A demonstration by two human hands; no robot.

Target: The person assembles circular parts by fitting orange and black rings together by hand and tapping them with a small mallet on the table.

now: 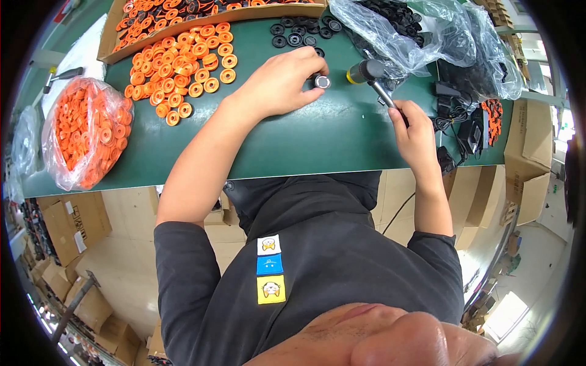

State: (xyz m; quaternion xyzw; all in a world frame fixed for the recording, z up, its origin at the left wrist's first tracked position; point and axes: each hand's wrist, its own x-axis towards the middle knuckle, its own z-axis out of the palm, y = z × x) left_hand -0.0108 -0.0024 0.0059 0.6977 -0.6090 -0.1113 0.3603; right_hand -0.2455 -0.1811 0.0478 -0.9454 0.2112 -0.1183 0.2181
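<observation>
My left hand (276, 83) rests on the green table, thumb and fingers closed around a small black round part (321, 82) with a pale metallic ring on top. In my right hand (416, 133) is the handle of a mallet (368, 71). Its thick head is black with a yellow band at one end, and it hovers just right of the black part, apart from it. Several black plastic wheels (295, 39) lie beyond my left hand. A spread of orange plastic wheels (177, 64) lies to the left of my left forearm.
At the back stands an open cardboard box (213, 16) of orange and black parts. A clear bag of orange parts (85, 134) sits at the left edge. Back right is a plastic bag (445, 36) with black parts; black adapters and cables (470, 131) lie at the right.
</observation>
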